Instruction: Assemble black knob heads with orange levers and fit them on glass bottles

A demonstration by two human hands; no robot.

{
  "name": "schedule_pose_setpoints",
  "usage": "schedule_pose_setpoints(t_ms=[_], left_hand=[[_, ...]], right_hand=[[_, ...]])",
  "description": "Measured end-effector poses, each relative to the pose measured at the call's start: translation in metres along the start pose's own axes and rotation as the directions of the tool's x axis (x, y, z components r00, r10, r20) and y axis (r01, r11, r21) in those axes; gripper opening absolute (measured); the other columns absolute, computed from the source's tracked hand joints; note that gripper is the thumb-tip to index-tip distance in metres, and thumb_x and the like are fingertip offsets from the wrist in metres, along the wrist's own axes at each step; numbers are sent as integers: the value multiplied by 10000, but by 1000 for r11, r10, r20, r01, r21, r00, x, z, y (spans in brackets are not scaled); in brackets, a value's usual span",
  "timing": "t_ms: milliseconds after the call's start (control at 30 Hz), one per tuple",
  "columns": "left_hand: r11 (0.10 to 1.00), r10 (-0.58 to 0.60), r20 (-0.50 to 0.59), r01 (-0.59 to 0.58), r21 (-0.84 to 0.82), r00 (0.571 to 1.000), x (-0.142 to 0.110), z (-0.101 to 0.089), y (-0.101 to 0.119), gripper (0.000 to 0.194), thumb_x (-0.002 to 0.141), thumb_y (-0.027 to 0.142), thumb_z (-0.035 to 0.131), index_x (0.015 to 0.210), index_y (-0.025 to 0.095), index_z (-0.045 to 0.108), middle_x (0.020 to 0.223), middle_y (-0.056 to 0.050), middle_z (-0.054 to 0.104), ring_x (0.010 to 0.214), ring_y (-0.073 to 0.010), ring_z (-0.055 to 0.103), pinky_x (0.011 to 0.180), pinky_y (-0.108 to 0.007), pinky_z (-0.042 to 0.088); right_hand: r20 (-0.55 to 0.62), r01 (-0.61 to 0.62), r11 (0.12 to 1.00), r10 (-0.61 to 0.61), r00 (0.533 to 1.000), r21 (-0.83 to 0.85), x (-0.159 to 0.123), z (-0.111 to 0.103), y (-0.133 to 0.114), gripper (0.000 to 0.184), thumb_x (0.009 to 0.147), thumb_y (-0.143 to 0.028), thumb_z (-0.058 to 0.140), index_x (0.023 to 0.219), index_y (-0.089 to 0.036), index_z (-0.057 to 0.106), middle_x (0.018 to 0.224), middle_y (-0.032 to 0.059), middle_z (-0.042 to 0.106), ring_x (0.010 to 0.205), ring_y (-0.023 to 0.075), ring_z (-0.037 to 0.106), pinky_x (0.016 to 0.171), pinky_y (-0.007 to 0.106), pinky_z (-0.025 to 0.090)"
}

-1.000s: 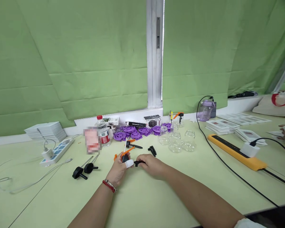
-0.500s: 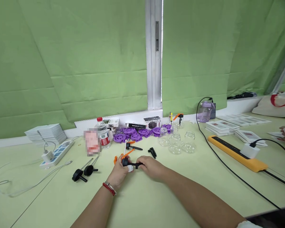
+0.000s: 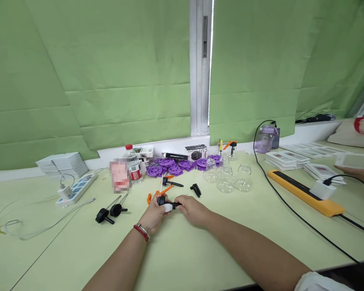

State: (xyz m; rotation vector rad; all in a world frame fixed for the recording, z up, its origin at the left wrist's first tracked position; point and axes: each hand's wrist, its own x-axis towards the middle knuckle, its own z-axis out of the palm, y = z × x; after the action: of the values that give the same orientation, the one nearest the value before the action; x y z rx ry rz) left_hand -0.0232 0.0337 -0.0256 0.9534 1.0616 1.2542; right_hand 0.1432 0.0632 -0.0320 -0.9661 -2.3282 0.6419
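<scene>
Assembly [image 3: 161, 200] with a black head, metal rod and orange strip is grasped in the left hand [image 3: 154, 215], head at the fingers, rod pointing away. Right hand [image 3: 194, 210] is closed in a pinch on a small black part [image 3: 176, 205] at the stem's end; whether the two are joined cannot be told. Two black-headed rods [image 3: 109, 212] lie left of the left hand on the tabletop [image 3: 176, 258]. Black handles [image 3: 195, 189] lie just beyond the right hand; clear jars [image 3: 225, 184] stand farther out. Purple discs [image 3: 170, 166] are piled beyond the left hand.
</scene>
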Motion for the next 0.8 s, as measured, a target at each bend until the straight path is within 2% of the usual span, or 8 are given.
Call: schedule_pose_setpoints(t_ms=[133,233,333,433,567,667,733,800], left_hand=[[997,11,-36,-14,-79,999,1,0,-2,481,529,54,673,934,208,465,826,26,552,677,-100,540,598,-222,401],[970,125,-95,-142,-196,988,2,2,-2,544,513,57,640,991,230,447,903,12,564,806,-130,570,710,-255,434],[919,275,-182,-314,-237,944,0,7,-2,464,626,218,623,1039,264,418,992,-2,550,837,-138,569,744,-286,444],[907,415,-216,-420,21,884,-5,11,-2,354,761,329,548,1090,264,432,1090,-31,517,860,-146,551,743,-295,444],[821,502,-105,-435,370,858,-8,13,-2,425,837,334,482,1239,247,376,1242,-86,438,1061,-214,500,867,-380,425],[647,605,-2,-490,584,796,-5,9,-2,566,790,306,562,1302,244,329,1393,-106,315,1307,-289,277,1035,-489,273],[520,648,91,-527,672,756,-4,7,0,659,742,302,626,1319,243,313,1458,-107,224,1364,-306,156,1076,-509,197],[466,669,146,-565,681,729,-4,5,3,766,680,319,688,1334,243,296,1448,-118,243,1347,-314,219,1066,-497,242]], right_hand=[[-39,124,989,-121,992,77,-2,4,-2,415,841,-82,409,1203,-222,554,1083,69,625,974,192,568,857,317,416],[-64,191,971,-184,981,143,-2,9,-3,443,842,-71,389,1215,-238,560,1056,62,630,936,174,582,848,310,426],[-119,162,944,-133,984,286,0,15,-3,381,840,-102,424,1160,-217,597,1032,62,633,921,174,573,832,318,425],[-82,42,828,5,997,560,4,22,-4,326,848,-180,468,1157,-202,569,834,25,617,668,119,539,654,275,434],[1,-59,558,105,994,827,7,26,-9,295,803,-326,576,1056,-177,557,685,-30,533,507,70,438,494,220,350],[8,-61,432,124,992,900,7,24,-14,311,760,-386,629,975,-172,559,612,-50,515,473,68,438,460,212,325],[13,-62,380,130,991,923,6,21,-17,319,737,-368,659,967,-170,563,563,-64,503,459,72,444,457,214,332],[36,-82,325,144,989,942,6,18,-17,325,707,-340,689,956,-168,569,567,-59,527,452,73,449,450,213,335]])
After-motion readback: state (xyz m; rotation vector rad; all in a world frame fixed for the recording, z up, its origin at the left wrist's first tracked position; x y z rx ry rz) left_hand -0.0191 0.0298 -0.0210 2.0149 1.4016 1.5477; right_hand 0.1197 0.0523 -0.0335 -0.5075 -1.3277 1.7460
